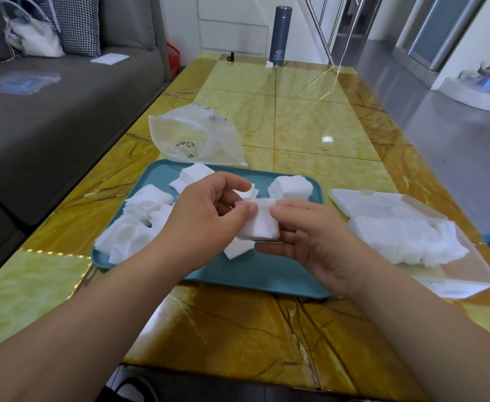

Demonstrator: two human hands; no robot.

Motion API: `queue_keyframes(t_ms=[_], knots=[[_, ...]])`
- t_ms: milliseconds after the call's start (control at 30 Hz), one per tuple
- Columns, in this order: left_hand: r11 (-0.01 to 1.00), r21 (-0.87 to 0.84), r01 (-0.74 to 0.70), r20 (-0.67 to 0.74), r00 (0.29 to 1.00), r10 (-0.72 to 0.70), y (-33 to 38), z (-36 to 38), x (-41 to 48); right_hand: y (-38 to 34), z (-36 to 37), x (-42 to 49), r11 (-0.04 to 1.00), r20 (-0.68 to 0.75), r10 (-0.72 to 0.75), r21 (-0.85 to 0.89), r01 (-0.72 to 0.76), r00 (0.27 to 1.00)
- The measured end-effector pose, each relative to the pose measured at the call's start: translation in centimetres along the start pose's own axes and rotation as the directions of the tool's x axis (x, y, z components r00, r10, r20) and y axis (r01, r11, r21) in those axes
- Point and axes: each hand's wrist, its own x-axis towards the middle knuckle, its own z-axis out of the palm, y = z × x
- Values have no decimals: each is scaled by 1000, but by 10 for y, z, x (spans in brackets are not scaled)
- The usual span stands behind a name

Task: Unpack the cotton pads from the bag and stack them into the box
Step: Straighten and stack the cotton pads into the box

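While both hands pinch one small stack of cotton pads [259,223] above the teal tray [267,274], left hand [206,216] at 9 o'clock, right hand [319,242] at 3, loose pads [139,221] litter the tray; the clear box [469,271], holding more pads, sits at 3 o'clock, the emptied bag [197,140] at 12.

The glossy yellow counter [304,123] bore a teal tray [267,274], a crumpled bag [197,137], a clear box [466,271] and a flask [280,36].
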Motion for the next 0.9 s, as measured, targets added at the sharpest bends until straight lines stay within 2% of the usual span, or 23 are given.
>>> queue_keyframes(t_ms=[100,200,300,433,467,533,633,700,733,833,900], knots=[[999,34,-19,-41,999,20,0,1,0,-1,1,-2,998,38,-31,-48,32,999],[992,122,-20,-51,998,26,-2,2,0,6,2,0,992,-41,-65,-113,60,997],[979,195,65,10,998,-68,-4,1,-1,10,-3,3,992,-109,-62,-113,50,992],[984,125,130,116,983,-145,-2,1,-3,12,-9,4,992,-114,-39,-124,24,993],[986,104,132,132,981,-145,-1,2,-3,13,-10,3,987,-110,-50,-159,32,993],[987,102,127,152,978,-142,0,3,-3,15,-12,2,938,-106,-124,-338,81,987],[982,153,112,177,975,-138,0,7,-3,18,-15,2,770,-97,-253,-622,140,963],[967,242,79,163,979,-120,-2,7,-2,19,-17,4,713,-102,-289,-686,143,952],[939,338,62,135,984,-114,-4,5,0,20,-18,5,704,-124,-299,-698,131,946],[772,632,59,88,985,-148,-10,-5,3,20,-20,7,704,-206,-317,-705,85,926],[753,651,94,108,971,-214,-15,-7,3,22,-19,9,698,-225,-306,-714,58,925]])
